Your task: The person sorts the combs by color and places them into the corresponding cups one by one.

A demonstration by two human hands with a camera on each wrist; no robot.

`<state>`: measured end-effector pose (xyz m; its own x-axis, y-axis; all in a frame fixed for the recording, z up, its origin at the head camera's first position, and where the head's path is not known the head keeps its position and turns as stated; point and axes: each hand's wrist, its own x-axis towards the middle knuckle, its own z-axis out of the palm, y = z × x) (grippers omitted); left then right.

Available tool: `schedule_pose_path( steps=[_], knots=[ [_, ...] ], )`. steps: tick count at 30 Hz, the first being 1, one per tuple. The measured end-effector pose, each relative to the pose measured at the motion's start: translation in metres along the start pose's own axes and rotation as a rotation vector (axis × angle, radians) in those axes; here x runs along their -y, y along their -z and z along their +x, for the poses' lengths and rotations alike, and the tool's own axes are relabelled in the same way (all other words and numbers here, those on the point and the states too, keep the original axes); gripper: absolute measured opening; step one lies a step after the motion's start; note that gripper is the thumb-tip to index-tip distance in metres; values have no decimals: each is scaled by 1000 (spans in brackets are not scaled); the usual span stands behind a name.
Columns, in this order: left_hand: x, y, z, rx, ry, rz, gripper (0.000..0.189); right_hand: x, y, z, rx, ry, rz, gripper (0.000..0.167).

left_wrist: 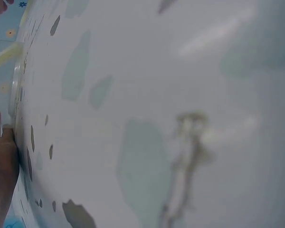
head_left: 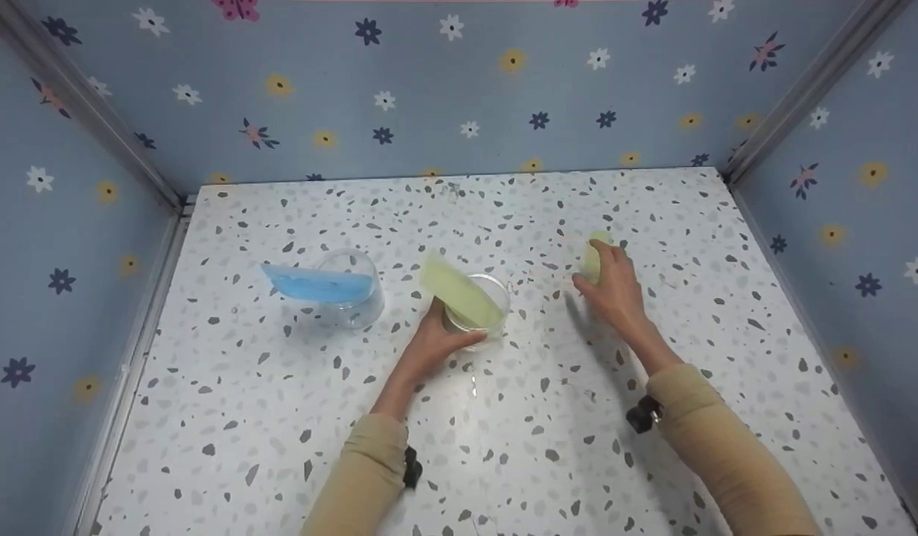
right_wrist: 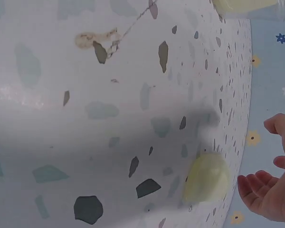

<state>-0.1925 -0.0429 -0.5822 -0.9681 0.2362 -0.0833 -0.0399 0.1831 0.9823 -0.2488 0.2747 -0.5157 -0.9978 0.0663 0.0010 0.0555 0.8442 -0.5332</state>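
My left hand (head_left: 432,342) grips a clear cup (head_left: 501,294) from its near left side, thumb across the front. A flat pale yellow-green piece (head_left: 462,294) stands slanted in this cup and sticks out past the rim. In the left wrist view only part of that hand (left_wrist: 2,166) shows at the left edge. My right hand (head_left: 615,286) reaches down over a second pale yellow-green piece (head_left: 593,262). The right wrist view shows this rounded piece (right_wrist: 206,178) on the table, with the fingers loosely bent and apart from it.
Left of the left hand, another clear cup (head_left: 365,309) holds a slanted flat blue piece (head_left: 317,285) that juts out leftward. The speckled white table (head_left: 503,447) is bordered by flowered blue panels (head_left: 459,89) at the back and both sides.
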Motion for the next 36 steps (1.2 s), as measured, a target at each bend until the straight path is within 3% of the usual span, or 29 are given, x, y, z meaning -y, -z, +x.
schedule_pose_path(
  steps=[9,26,36],
  knots=[
    [-2,0,0,7,2,-16,114,-16,3,2,40,-85,-35,78],
    [1,-1,0,2,1,-15,115,-25,1,8,133,-191,-93,86],
    [1,1,-1,0,13,0,115,-27,0,10,141,-191,-112,89]
  ],
)
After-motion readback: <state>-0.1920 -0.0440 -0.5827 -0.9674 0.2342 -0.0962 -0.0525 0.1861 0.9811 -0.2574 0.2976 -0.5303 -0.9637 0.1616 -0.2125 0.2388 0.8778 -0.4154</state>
